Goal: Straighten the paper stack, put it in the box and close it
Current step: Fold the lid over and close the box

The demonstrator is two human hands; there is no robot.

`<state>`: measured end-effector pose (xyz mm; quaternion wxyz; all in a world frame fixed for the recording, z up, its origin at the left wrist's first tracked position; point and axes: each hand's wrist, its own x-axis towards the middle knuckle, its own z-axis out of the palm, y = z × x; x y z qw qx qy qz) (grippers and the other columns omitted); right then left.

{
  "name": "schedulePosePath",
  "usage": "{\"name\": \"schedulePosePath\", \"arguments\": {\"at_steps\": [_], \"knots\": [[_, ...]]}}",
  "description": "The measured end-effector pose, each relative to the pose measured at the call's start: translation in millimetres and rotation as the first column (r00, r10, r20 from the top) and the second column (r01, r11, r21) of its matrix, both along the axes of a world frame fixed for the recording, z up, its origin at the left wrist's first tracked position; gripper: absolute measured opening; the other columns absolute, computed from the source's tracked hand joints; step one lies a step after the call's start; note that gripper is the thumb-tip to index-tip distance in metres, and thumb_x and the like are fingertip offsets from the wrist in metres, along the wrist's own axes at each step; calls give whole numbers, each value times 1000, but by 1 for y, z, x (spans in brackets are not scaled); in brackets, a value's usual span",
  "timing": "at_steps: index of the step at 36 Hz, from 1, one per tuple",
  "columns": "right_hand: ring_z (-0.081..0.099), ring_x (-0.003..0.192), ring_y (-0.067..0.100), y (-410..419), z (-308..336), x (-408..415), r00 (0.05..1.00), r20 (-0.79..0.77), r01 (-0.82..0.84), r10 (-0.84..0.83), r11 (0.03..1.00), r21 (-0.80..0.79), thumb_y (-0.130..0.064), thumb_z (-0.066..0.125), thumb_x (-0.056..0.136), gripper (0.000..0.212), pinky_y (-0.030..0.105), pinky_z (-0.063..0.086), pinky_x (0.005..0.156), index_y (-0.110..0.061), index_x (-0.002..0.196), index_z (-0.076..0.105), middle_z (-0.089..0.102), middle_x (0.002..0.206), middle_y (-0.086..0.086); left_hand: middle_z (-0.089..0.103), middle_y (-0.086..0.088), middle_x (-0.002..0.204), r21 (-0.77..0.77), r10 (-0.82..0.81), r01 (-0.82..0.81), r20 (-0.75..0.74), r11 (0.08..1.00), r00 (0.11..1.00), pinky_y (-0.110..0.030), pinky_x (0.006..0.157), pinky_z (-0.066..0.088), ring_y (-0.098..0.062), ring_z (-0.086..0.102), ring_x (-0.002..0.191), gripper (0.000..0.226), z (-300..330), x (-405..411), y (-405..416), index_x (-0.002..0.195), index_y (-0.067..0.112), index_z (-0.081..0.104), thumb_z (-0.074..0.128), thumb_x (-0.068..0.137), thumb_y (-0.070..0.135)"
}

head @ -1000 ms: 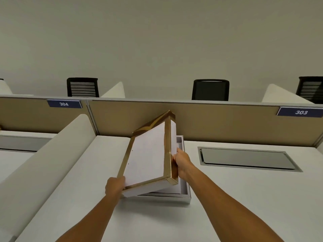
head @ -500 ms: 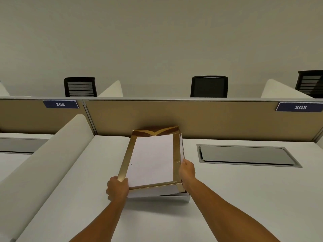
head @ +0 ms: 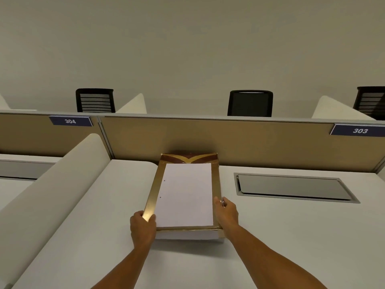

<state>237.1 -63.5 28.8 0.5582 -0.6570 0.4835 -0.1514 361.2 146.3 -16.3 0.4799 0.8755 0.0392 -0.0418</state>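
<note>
Dim, even indoor light; wide-angle bend at the edges.

A bright glint sits on the gold-framed white box lid [head: 186, 195] by the left hand [head: 143, 228]; soft shadow falls on the white table [head: 281, 232] below; detail slightly soft.

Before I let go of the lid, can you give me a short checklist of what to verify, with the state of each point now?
1. Lid lies flat over the box: ok, it looks level, not tilted.
2. Lid fully seated on the near side: cannot tell; a white edge shows under the gold rim there.
3. Left hand holds the near left corner: ok.
4. Right hand holds the right edge: ok.
5. Paper stack straight inside: cannot tell, the lid hides it.
6. Desk around the box free for the hands to withdraw: ok; the cable hatch lies apart, to the right.
</note>
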Motion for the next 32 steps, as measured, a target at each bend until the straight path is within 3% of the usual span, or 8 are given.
{"name": "schedulePosePath", "arguments": {"at_steps": [4, 8, 10, 14, 18, 23, 32], "knots": [[58, 103, 23, -4, -2, 0, 1000, -6, -19, 19, 1000, 11, -33, 49, 102, 47, 37, 50, 97, -6, 141, 50, 63, 127, 12, 65, -14, 105, 13, -11, 11, 14, 1000, 1000, -49, 79, 61, -32, 68, 88, 37, -3, 2, 1, 118, 7, 59, 72, 87, 23], [56, 126, 31, -7, -8, 4, 1000, -22, -22, 22, 1000, 5, -31, 49, 102, 50, 43, 48, 106, -12, 148, 42, 56, 143, 11, 66, -14, 104, 48, -78, 75, 44, 996, 996, -42, 78, 60, -29, 66, 87, 34, 0, 3, 0, 120, 6, 59, 67, 91, 21], [52, 131, 34, -8, -11, 7, 999, -30, -36, 35, 999, -15, -31, 49, 102, 51, 46, 46, 109, -17, 150, 39, 51, 149, 11, 66, -14, 111, 89, -114, 109, 46, 990, 992, -46, 86, 58, -32, 66, 95, 36, 0, 4, -1, 125, 8, 57, 63, 93, 23], [51, 133, 35, -11, -14, 11, 995, -68, -73, 70, 996, -43, -33, 45, 103, 49, 47, 44, 110, -19, 150, 39, 49, 151, 11, 67, -14, 120, 162, -168, 160, 33, 974, 985, -51, 96, 54, -36, 66, 108, 41, -4, 9, -2, 133, 11, 53, 58, 95, 26], [50, 134, 34, -17, -18, 14, 993, -82, -83, 81, 996, -26, -33, 46, 103, 49, 49, 42, 112, -17, 149, 40, 49, 151, 9, 68, -14, 121, 228, -203, 199, -5, 953, 979, -51, 94, 56, -36, 68, 105, 41, -5, 17, -3, 135, 12, 52, 54, 97, 29], [49, 135, 35, -20, -21, 16, 992, -93, -90, 87, 996, -21, -31, 45, 104, 48, 48, 41, 112, -16, 149, 42, 48, 152, 9, 62, -14, 131, 250, -258, 254, -16, 934, 966, -47, 97, 52, -36, 64, 112, 52, -1, 18, -6, 150, 12, 36, 48, 101, 21], [50, 134, 34, -22, -29, 19, 990, -108, -96, 93, 995, -24, -30, 45, 104, 47, 47, 42, 112, -14, 148, 43, 50, 151, 10, 61, -13, 133, 294, -292, 285, -22, 912, 956, -45, 100, 51, -34, 64, 114, 53, -4, 23, -7, 152, 11, 33, 47, 101, 20]]}}
